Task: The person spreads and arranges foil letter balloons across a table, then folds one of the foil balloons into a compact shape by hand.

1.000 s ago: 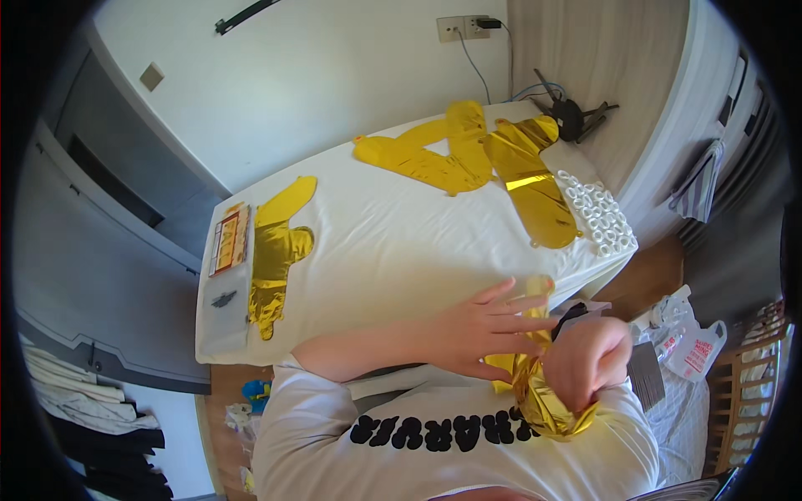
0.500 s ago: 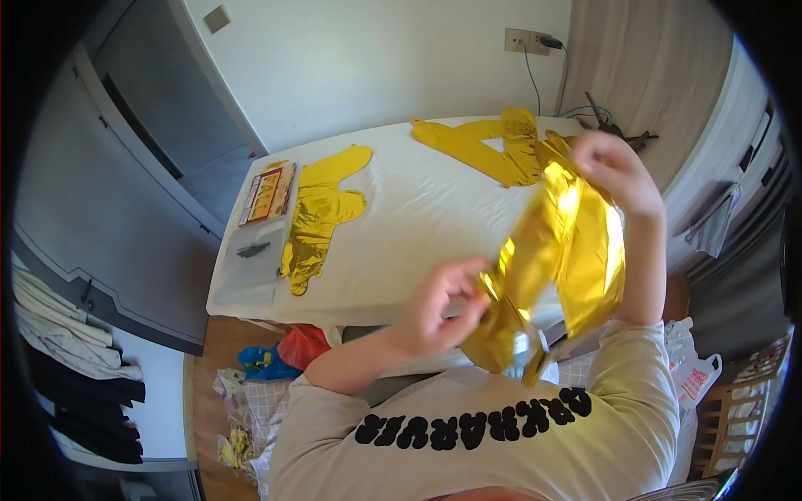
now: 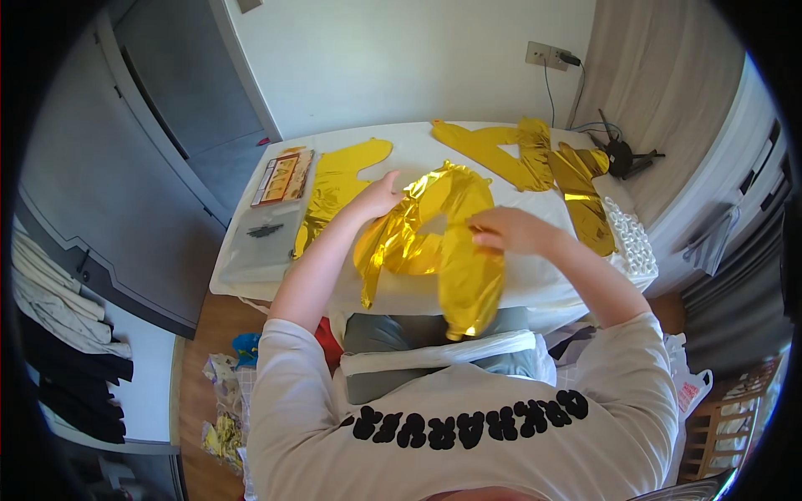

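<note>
A shiny gold foil balloon [image 3: 422, 225], uninflated and with a hole in its middle, hangs between my hands over the near half of the white-covered table [image 3: 547, 285]. My left hand [image 3: 376, 199] is closed on its upper left edge. Its right side is pinched by my right hand [image 3: 511, 230], with a long gold flap dropping toward my lap. To the left lies a flat gold foil balloon [image 3: 341, 177], partly behind my left forearm. Two more lie at the far right: an angular gold balloon [image 3: 489, 146] and a crumpled gold balloon [image 3: 586, 196].
A printed packet [image 3: 281, 177] and a clear bag [image 3: 261, 238] with something dark on it sit at the table's left end. At the right edge are white ring-like pieces [image 3: 632, 238] and a black router [image 3: 622, 156]. Plastic bags [image 3: 224, 434] lie on the floor.
Both hands have moved forward and left, carrying the gold balloon from near my chest to over the table. The foil is now spread wider between them.
</note>
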